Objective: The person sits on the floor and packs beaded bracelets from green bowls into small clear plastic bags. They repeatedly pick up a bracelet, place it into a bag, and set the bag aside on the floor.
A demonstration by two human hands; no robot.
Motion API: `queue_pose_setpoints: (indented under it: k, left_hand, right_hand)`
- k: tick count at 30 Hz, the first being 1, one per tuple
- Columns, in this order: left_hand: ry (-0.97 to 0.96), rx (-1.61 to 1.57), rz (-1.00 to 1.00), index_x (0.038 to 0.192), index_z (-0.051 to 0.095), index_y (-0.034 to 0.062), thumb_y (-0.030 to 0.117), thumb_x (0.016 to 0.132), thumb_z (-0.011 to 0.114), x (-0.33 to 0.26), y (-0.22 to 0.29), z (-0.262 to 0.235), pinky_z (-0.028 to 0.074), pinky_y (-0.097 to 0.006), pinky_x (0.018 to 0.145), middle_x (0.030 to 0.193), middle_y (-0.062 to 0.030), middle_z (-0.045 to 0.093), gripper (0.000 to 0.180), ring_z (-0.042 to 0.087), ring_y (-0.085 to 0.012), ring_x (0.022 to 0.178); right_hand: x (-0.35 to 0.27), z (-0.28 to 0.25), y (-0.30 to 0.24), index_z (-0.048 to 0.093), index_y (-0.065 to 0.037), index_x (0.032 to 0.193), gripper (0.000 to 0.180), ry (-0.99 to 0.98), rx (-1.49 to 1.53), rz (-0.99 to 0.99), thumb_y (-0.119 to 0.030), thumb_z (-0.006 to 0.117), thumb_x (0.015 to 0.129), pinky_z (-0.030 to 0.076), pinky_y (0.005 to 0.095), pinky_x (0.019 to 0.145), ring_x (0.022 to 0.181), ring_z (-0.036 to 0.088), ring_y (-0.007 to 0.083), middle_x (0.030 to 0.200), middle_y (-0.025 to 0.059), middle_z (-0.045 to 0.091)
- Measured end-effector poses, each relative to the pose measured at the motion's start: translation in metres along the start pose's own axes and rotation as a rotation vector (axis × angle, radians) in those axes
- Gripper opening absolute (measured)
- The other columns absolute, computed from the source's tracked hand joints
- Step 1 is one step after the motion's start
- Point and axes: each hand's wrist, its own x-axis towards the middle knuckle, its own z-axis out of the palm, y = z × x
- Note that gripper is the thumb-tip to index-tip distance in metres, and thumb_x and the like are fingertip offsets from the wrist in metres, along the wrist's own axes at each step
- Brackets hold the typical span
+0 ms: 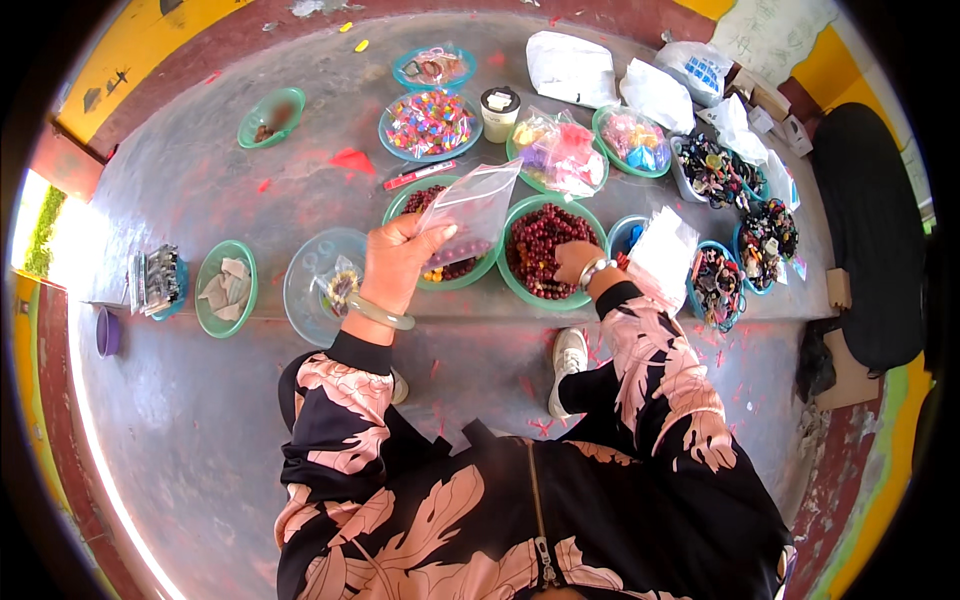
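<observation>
Two hands busy around the bead bowls. Left hand (395,258) has its thumb and fingers clamped on a clear plastic bag (480,200), which sticks up and to the right past the fingertips. Right hand (575,262) is down in a green bowl (540,302), fingers among the dark red beads (535,235); tips are buried, so can't tell if they're apart or pinching any. A second green bowl (468,284) shows behind the bag, between both sets of fingers. Right of the right fingers there's a white bundle (664,258); left of the left ones, a clear bowl (300,285). A red marker (420,175) lies just beyond the left fingers.
</observation>
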Motion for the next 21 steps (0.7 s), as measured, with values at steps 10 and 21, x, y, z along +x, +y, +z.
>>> queue_pose_setpoints:
  k: [10, 21]
  left_hand:
    - [-0.029, -0.085, -0.023, 0.092, 0.067, -0.0014, 0.004, 0.078, 0.068, 0.000, 0.009, -0.001, 0.046, -0.023, 0.073, 0.086, -0.0040, 0.067, 0.015, 0.059, -0.0087, 0.078]
    - [-0.087, 0.118, -0.023, 0.092, 0.068, 0.0001, 0.010, 0.080, 0.066, -0.004, 0.012, 0.001, 0.045, -0.021, 0.068, 0.082, -0.0007, 0.067, 0.016, 0.056, -0.0046, 0.075]
  right_hand:
    - [-0.010, 0.020, -0.026, 0.064, -0.005, 0.088, 0.023, 0.084, -0.043, 0.077, -0.017, 0.057, 0.069, 0.050, 0.0426, 0.075, 0.087, 0.061, 0.0334, 0.089, 0.0181, 0.063]
    - [-0.056, -0.117, -0.011, 0.054, -0.006, 0.084, 0.018, 0.136, 1.342, -0.369, -0.018, 0.064, 0.074, 0.042, 0.0403, 0.092, 0.105, 0.056, 0.0254, 0.110, 0.0130, 0.061]
